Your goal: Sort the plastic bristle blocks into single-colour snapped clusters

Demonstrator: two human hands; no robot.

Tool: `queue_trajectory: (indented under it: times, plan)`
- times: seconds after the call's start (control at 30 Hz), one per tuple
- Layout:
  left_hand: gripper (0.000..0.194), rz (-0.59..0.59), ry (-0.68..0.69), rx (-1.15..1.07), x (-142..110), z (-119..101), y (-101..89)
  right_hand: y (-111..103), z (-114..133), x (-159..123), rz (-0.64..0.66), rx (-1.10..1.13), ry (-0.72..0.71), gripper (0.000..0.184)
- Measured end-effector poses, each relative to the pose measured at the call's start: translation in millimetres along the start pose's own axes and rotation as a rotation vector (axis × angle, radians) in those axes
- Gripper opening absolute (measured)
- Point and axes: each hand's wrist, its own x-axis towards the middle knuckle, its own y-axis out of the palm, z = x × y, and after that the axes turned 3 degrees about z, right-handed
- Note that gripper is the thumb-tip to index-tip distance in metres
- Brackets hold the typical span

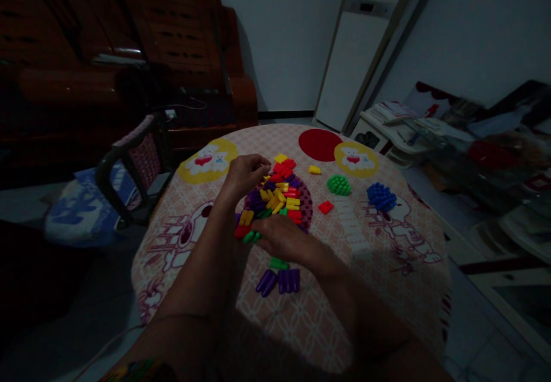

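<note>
A pile of plastic building blocks [271, 198] in yellow, red, purple and green lies mid-table on a round purple patch. My left hand [246, 174] hovers at the pile's far left edge with fingers curled together; a yellow block [265, 180] shows just below the fingertips. Whatever those fingers hold is hidden. At the pile's near side, my right hand [279, 236] closes its fingertips on a green block [252, 236]. Closer to me lie another green block [279, 263] and several purple blocks [288, 281].
Right of the pile sit a green cluster [339, 185], a blue cluster [381, 197], a red block [326, 207] and a yellow block [315, 170]. The round table wears a patterned cloth [293, 324]. A chair [138, 164] stands left; a cluttered cabinet [400, 135] stands right.
</note>
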Motion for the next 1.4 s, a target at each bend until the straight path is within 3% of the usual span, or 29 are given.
queue_trajectory:
  times: [0.17, 0.3, 0.43, 0.53, 0.87, 1.17, 1.3, 1.4]
  plan:
    - [0.025, 0.003, -0.004, -0.013, -1, 1, 0.2, -39, -49, -21, -0.267, 0.117, 0.237, 0.011]
    - [0.026, 0.001, 0.010, 0.005, -1, 2, 2.4, -62, -103, -57, -0.411, -0.048, 0.535, 0.015]
    - [0.028, 0.027, 0.003, 0.027, 1, 3, 4.7, -64, -142, -84, -0.419, -0.163, 0.769, 0.019]
    - [0.029, 0.039, -0.005, 0.035, 1, 3, 5.6, -57, -158, -89, -0.412, -0.156, 0.843, 0.022]
    - [0.030, 0.047, -0.018, 0.053, 2, 3, 6.3, -43, -169, -83, -0.395, -0.192, 0.871, 0.024]
    - [0.029, 0.062, -0.014, 0.037, 0, -1, 6.2, -46, -167, -85, -0.526, -0.189, 0.912, 0.023]
    - [0.029, 0.049, -0.011, 0.031, 0, 1, 5.3, -53, -158, -82, -0.576, -0.085, 0.815, 0.017]
    - [0.028, 0.039, -0.025, 0.020, 0, 2, 5.4, -57, -137, -69, -0.496, 0.055, 0.645, 0.013]
